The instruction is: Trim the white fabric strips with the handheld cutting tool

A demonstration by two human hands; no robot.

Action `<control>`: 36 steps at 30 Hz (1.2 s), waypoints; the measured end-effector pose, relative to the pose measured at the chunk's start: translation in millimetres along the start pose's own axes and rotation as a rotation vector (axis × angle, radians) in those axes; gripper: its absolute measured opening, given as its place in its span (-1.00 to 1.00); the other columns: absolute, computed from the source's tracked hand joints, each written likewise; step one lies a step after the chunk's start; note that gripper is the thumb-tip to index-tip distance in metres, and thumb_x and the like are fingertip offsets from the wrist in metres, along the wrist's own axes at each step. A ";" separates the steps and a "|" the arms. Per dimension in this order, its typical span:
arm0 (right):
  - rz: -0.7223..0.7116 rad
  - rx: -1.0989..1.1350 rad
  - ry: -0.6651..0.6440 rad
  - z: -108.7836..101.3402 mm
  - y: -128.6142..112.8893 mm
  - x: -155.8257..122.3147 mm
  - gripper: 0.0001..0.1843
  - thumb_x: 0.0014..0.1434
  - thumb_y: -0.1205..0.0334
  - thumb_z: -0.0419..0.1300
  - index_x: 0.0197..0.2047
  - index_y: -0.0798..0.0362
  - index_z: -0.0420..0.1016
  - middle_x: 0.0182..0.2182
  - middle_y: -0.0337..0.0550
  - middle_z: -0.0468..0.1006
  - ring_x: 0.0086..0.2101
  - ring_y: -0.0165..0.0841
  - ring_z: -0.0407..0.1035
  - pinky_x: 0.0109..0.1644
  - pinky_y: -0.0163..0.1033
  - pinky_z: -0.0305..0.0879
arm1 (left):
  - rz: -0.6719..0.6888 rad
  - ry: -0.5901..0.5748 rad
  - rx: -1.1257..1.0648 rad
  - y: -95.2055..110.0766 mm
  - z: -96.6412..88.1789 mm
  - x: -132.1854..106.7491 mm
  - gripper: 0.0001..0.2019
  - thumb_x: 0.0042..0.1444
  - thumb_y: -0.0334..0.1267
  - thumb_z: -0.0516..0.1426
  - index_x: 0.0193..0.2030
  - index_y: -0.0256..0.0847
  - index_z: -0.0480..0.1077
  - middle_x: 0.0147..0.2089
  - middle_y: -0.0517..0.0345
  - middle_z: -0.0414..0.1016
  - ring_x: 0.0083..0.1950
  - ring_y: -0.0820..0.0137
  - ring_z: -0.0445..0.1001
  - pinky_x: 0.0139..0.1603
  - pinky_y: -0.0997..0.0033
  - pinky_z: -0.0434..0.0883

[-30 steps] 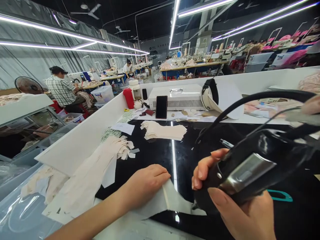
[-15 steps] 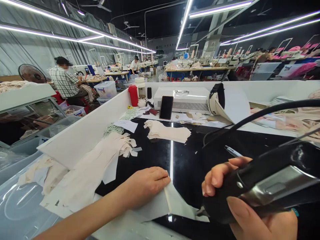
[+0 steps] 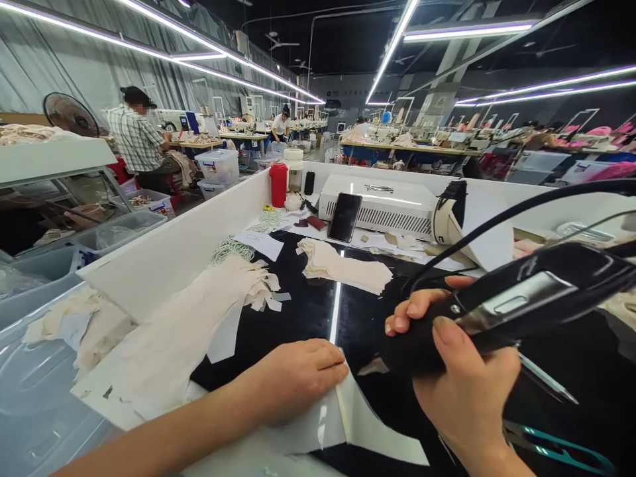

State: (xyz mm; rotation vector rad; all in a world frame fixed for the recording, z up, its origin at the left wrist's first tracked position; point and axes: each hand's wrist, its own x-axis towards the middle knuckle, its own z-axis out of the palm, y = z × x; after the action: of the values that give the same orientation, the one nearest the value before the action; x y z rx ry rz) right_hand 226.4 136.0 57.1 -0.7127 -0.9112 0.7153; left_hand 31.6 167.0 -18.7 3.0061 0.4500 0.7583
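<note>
Hands first: our left hand (image 3: 293,381) lies palm down on a pale sheet (image 3: 362,427) at the near edge of the black tabletop (image 3: 308,311). The fingers are loosely bent and press the sheet flat, not wrapped around anything. Our right hand (image 3: 464,387) is clenched around a black hand tool (image 3: 501,308), thumb on top and fingers curled under the nose end. The tool sits well up off the table, nose pointing left toward the left fingertips, just beside the sheet's upper edge. We can't tell whether the nose touches the sheet. A black cable (image 3: 521,211) arcs from the tool's rear up and off to the right.

On the table near the right wrist are a pen (image 3: 546,379) and teal-handled snips (image 3: 561,449), both lying flat and apart from the hand.

Further out:
- Stack of cream cut pieces (image 3: 342,268), mid-table.
- Long heap of cream pieces (image 3: 199,318), against the white divider wall (image 3: 183,248) on the left.
- Dark phone (image 3: 344,217), leaning on a white vented box (image 3: 382,202) at the back.
- Red bottle (image 3: 279,185), left of the box.

Behind the divider, a person in a checked shirt (image 3: 135,139) sits at another bench.
</note>
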 end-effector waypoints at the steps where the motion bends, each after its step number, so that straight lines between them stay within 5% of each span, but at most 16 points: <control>1: 0.001 0.007 0.000 1.4 2.7 1.4 -0.60 0.13 0.23 0.48 0.00 -0.13 0.49 -0.41 -0.33 0.54 -0.46 -0.34 0.45 -0.36 -0.21 0.52 | 0.002 0.002 -0.005 0.4 0.3 0.4 -0.77 0.51 -0.48 0.02 0.12 -0.38 0.48 0.10 -0.11 0.61 0.13 0.29 0.60 0.26 0.31 0.56; 36: -0.021 0.040 -0.025 1.4 6.4 -3.4 -0.62 0.15 0.20 0.48 -0.01 -0.11 0.49 -0.42 -0.33 0.55 -0.47 -0.37 0.43 -0.40 -0.24 0.50 | 0.010 0.031 -0.047 -0.5 2.2 -5.6 -0.79 0.50 -0.45 0.03 0.07 -0.30 0.50 0.17 -0.08 0.58 0.15 0.22 0.61 0.19 0.28 0.60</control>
State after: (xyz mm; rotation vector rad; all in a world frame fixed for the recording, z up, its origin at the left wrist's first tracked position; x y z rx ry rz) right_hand 222.2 137.3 51.2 -0.6588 -0.9239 0.7231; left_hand 27.7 166.0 -23.3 2.9595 0.4115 0.8051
